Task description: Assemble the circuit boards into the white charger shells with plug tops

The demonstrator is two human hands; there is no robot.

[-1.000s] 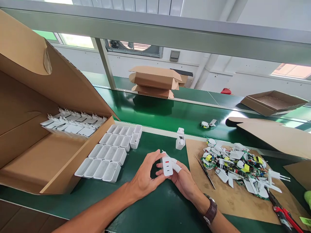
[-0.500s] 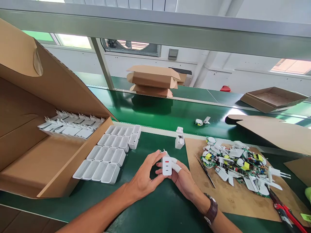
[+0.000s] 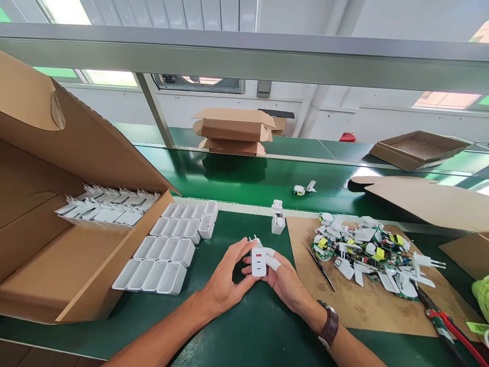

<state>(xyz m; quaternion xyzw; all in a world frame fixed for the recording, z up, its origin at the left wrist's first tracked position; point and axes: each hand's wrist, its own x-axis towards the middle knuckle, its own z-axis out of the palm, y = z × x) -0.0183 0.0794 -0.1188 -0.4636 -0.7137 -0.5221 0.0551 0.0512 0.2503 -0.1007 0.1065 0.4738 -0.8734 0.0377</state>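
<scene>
A white plug-in charger (image 3: 259,264) with several port slots, one of them red, is held upright above the green bench. My left hand (image 3: 228,278) grips its left side between thumb and fingers. On the other side my right hand (image 3: 281,279) closes around it, with white covers on two fingertips and a watch on the wrist. Metal prongs poke out at the charger's top. Beyond my hands stands an open white charger case (image 3: 278,223) with parts inside. To the left, white empty housings (image 3: 159,277) sit in rows.
A large cardboard box (image 3: 91,275) on the left holds several white pronged covers (image 3: 110,206). On the right, a heap of circuit boards (image 3: 369,250) lies on brown cardboard with tweezers (image 3: 320,266) and red-handled cutters (image 3: 439,318). One board assembly (image 3: 304,188) rests on the green conveyor.
The camera view has shifted slightly, so the whole scene sits a little to the left. Both hands keep the same grip on the charger.
</scene>
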